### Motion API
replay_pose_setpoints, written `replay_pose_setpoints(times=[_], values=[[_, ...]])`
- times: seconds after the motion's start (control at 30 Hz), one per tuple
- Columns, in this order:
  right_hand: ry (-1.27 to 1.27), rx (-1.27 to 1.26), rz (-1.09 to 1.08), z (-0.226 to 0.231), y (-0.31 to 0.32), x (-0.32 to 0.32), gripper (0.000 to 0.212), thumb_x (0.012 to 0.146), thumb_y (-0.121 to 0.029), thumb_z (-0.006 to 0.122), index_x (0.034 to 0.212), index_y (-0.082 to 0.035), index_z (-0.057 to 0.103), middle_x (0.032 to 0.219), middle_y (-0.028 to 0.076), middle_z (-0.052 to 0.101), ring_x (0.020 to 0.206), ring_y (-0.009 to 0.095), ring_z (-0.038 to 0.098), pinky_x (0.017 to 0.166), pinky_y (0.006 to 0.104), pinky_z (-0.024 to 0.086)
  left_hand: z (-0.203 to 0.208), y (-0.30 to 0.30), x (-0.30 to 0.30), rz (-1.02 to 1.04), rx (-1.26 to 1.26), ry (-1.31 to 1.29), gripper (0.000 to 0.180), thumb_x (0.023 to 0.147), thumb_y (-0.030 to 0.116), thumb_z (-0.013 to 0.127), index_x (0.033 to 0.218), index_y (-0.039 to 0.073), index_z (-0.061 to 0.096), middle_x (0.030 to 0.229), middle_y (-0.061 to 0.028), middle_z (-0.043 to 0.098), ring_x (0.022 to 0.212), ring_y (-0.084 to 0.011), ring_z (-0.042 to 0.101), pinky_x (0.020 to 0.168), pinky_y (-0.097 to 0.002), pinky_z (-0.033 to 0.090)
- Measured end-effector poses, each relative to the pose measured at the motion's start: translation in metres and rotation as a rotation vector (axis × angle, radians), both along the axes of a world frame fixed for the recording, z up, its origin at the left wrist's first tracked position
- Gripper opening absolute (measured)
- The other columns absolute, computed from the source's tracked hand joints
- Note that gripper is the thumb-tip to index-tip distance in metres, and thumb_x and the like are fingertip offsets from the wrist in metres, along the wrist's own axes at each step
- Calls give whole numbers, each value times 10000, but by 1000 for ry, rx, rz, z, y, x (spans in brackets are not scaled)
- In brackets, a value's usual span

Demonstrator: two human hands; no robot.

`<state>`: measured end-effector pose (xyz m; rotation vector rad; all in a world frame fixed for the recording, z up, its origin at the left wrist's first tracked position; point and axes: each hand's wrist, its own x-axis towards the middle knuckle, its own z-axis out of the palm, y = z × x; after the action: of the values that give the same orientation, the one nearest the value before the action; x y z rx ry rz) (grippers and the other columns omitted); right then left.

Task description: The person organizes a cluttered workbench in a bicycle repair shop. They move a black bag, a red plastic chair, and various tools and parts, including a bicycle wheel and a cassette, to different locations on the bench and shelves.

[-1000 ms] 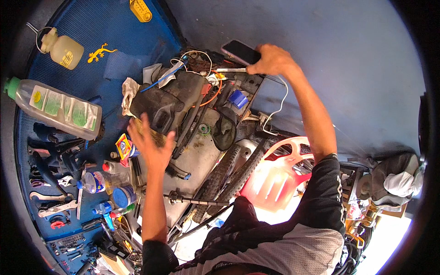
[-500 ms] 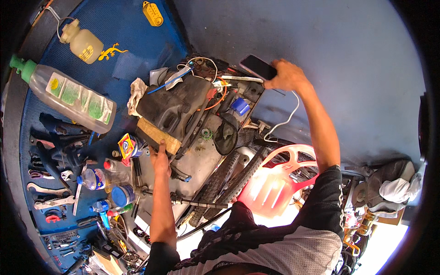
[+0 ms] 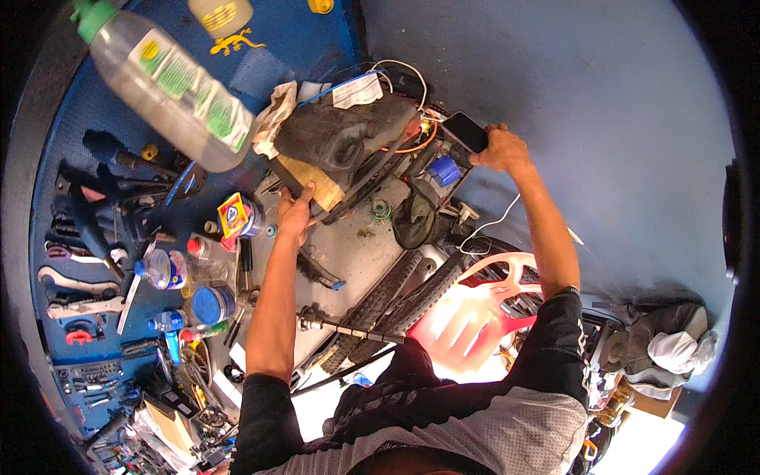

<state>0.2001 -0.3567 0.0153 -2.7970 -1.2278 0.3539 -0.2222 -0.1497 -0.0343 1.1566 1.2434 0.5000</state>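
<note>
Showing its dark screen, the phone (image 3: 465, 133) sits gripped in the right hand (image 3: 502, 149), now nearer the worktop (image 3: 368, 253)'s far right edge; the left hand (image 3: 295, 214), spread wide a second ago, pinches the yellowish block (image 3: 313, 176), leaving both hands occupied.

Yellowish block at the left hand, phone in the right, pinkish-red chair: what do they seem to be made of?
Yellowish block: perhaps wood or foam; dull and mottled, so the look leaves it open.
Phone: probably a glass front, judging by its flat, dark, smooth face; the body material is unclear.
Chair: likely moulded plastic, since its back is slotted and smooth.
</note>
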Motion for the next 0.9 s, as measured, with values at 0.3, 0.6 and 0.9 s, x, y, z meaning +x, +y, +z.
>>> replay_pose_setpoints(times=[0.3,0.6,0.9], values=[[-70,43,44,-51,26,-4,865,772,-461,929,1421,-11,577,1458,245,576,1233,453,683,1012,530,581,22,-52,-63,-44,-33,-65,952,1018,487,727,1717,93,215,1706,-185,363,1541,-369,406,1039,-527,562],[-196,316,221,19,53,-87,532,920,-223,795,1397,-97,597,1340,192,612,1053,452,735,875,547,607,41,-131,-141,-121,51,-17,613,1042,276,739,1576,59,531,1556,-138,551,1235,-191,648,945,-361,590],[-181,457,777,30,102,-172,388,925,-173,774,1301,-180,679,1234,117,595,956,410,732,805,541,597,49,-191,-174,-202,394,87,459,1026,210,739,1463,103,651,1579,-250,526,1277,-372,680,953,-425,607]])
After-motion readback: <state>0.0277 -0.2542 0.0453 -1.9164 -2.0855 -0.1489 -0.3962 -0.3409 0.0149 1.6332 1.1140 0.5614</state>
